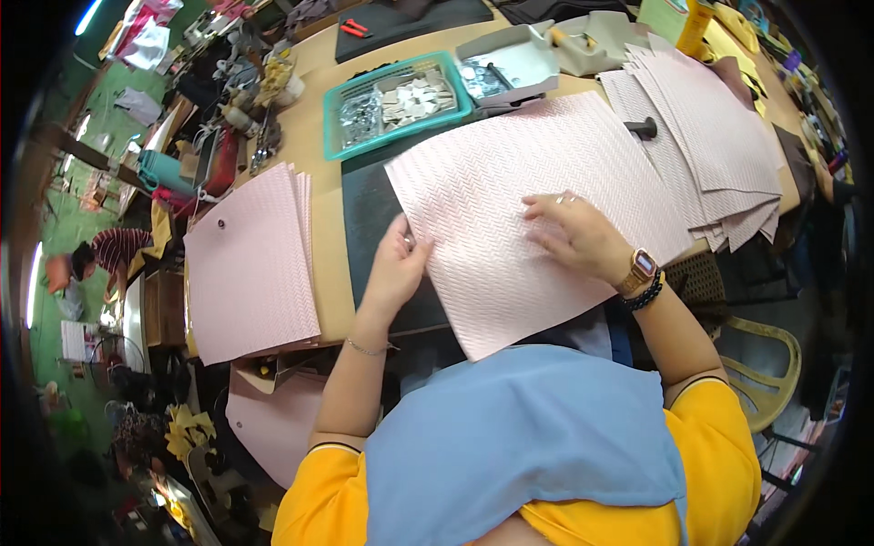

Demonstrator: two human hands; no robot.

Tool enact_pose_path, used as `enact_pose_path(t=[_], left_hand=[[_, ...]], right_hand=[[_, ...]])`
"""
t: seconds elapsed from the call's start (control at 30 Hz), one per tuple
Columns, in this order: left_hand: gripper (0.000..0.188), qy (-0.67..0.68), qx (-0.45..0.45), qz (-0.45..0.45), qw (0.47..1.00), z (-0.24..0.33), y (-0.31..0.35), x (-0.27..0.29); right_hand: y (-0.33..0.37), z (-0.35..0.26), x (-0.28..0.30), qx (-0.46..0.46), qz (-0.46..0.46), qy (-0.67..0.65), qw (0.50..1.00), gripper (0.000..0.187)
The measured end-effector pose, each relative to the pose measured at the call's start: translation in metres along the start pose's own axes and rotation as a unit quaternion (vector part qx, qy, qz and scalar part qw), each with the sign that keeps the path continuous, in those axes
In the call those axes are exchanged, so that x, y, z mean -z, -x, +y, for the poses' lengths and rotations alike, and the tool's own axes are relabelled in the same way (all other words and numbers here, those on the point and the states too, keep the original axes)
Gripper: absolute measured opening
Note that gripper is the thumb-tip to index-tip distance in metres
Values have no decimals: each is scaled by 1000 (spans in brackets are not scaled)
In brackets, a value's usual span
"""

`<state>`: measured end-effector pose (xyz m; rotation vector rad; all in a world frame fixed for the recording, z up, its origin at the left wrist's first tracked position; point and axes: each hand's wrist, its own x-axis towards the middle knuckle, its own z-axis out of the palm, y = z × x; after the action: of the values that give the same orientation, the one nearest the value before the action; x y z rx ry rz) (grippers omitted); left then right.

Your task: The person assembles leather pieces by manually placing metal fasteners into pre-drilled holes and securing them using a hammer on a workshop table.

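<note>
A large pink textured sheet (510,196) lies tilted over a black mat (369,218) on the tan worktable. My left hand (396,264) pinches the sheet's left edge, with a small metal piece at the fingertips. My right hand (575,235), with a watch and bead bracelet at the wrist, presses flat on top of the sheet near its middle right.
A stack of pink sheets (250,264) lies at the left table edge, another fanned stack (710,155) at the right. A teal basket (396,102) of metal and white parts and a grey tray (510,65) stand behind. A black knob tool (643,127) rests nearby. Another person (105,255) crouches at far left.
</note>
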<state>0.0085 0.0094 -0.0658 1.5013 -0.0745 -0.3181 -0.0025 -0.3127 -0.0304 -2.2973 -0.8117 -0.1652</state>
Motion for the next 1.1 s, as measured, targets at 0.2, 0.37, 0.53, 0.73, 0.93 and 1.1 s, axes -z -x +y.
enact_pose_path(t=[0.2,0.37,0.53,0.73,0.93,1.1], left_hand=[[49,-184,99,54,976,52,12,82],[38,-495,1,152,855,79,-20,110],[25,-569,-150,176,789,105,-137,102],[22,-712,-47,140,687,85,-236,114],[19,-750,-86,147,639,61,-252,122],[23,-721,-115,136,670,57,-252,135]], right_hand=[[-24,26,-6,-85,41,57,994,28],[-31,31,-20,-97,32,80,991,29],[-32,33,-18,-107,36,72,991,27],[-34,37,-17,-103,47,44,993,25],[-33,39,-18,-106,57,31,992,24],[-33,40,-19,-99,65,23,993,22]])
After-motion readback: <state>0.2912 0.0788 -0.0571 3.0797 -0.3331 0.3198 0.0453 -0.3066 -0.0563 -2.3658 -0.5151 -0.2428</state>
